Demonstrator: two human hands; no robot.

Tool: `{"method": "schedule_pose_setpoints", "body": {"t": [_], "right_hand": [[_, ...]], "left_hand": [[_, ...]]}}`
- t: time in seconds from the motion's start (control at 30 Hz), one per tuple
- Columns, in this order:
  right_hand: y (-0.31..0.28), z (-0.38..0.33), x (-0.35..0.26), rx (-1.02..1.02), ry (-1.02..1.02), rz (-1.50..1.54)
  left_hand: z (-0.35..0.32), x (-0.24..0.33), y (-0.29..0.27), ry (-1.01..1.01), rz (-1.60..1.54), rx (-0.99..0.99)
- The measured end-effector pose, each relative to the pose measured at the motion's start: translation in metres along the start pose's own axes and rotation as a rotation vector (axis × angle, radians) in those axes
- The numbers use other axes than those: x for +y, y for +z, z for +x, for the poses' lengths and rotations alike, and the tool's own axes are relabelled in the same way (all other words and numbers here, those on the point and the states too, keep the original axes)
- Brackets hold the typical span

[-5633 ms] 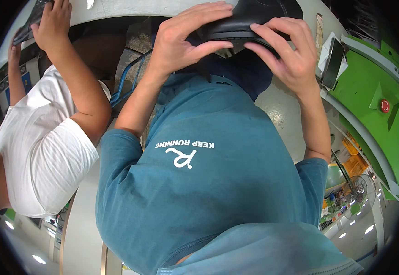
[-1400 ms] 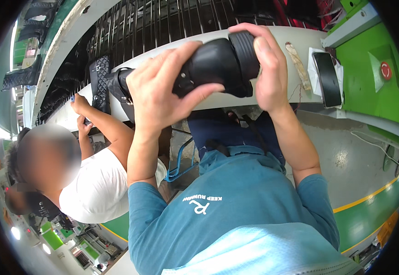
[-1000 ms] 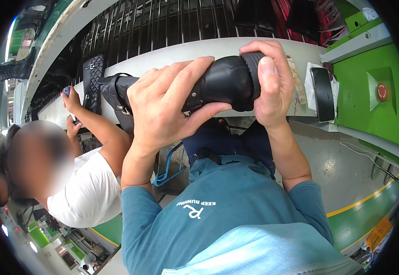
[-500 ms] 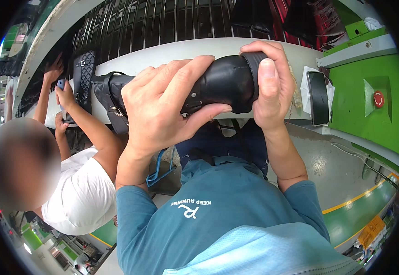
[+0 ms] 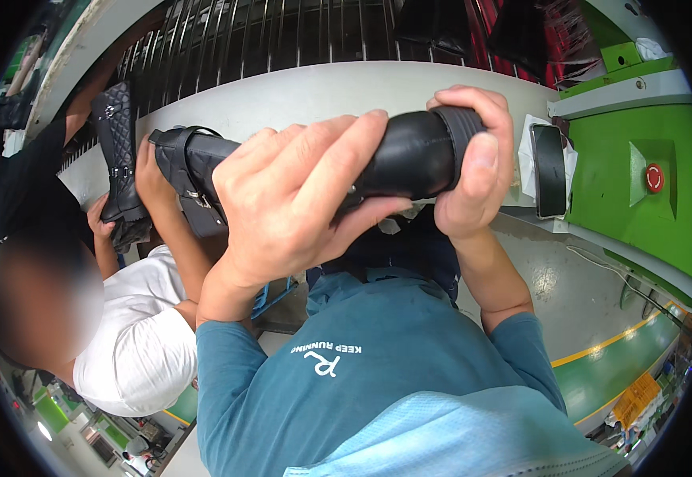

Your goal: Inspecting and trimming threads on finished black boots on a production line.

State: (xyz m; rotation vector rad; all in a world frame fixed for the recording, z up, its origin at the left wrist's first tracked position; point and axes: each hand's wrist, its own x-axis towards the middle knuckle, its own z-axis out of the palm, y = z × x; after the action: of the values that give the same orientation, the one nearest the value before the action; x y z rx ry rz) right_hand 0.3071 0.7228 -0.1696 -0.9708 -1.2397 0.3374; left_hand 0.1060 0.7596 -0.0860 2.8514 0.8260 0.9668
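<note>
Between my two hands lies a tall black boot (image 5: 411, 155), its smooth toe toward the right and its quilted, strapped shaft stretching left. My left hand (image 5: 286, 191) is wrapped round the boot's ankle and instep, the thumb along the near side. At the toe end my right hand (image 5: 481, 163) grips the ribbed sole, fingers over the far side and thumb pressed on the sole's face. The boot is held on its side above the white bench. My left hand hides the boot's middle part.
A co-worker in a white shirt (image 5: 135, 342) at my left holds another quilted black boot (image 5: 119, 151). The white bench (image 5: 298, 91) runs beside a rack of metal rods (image 5: 282, 36). At right, a phone (image 5: 550, 171) lies by a green machine (image 5: 616, 175) with a red button (image 5: 654, 178).
My hands and the boot have shifted slightly right, with the toe tipped a little. The co-worker has lifted the other boot, and one hand has moved close to my boot's shaft.
</note>
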Motion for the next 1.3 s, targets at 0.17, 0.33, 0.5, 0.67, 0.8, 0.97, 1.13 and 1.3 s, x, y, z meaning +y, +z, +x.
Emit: {"method": "schedule_pose_setpoints", "body": {"t": [0.17, 0.33, 0.5, 0.67, 0.8, 0.97, 1.13, 1.3], "right_hand": [[-0.005, -0.019, 0.002, -0.001, -0.068, 0.054], [-0.013, -0.031, 0.006, -0.036, -0.191, 0.072], [-0.018, -0.036, 0.008, -0.070, -0.243, 0.093], [-0.018, -0.030, 0.014, -0.066, -0.304, 0.107], [-0.020, -0.021, 0.011, -0.121, -0.324, 0.062], [-0.010, -0.010, 0.005, -0.153, -0.391, -0.051], [-0.001, -0.010, -0.005, -0.314, -0.530, -0.371], [-0.038, -0.008, 0.006, -0.700, -0.316, -0.380]], "left_hand": [[-0.012, 0.011, 0.000, 0.071, 0.016, 0.017], [-0.026, 0.022, -0.002, 0.094, 0.007, 0.007], [-0.029, 0.027, -0.003, 0.124, 0.030, -0.019], [-0.023, 0.021, 0.001, 0.135, 0.004, -0.032], [-0.026, 0.013, 0.007, 0.150, 0.003, 0.051], [-0.031, -0.012, 0.014, 0.166, -0.041, 0.138], [-0.048, -0.047, 0.052, 0.135, -0.209, 0.268], [-0.125, -0.041, 0.079, -0.082, -0.112, 0.205]]}}
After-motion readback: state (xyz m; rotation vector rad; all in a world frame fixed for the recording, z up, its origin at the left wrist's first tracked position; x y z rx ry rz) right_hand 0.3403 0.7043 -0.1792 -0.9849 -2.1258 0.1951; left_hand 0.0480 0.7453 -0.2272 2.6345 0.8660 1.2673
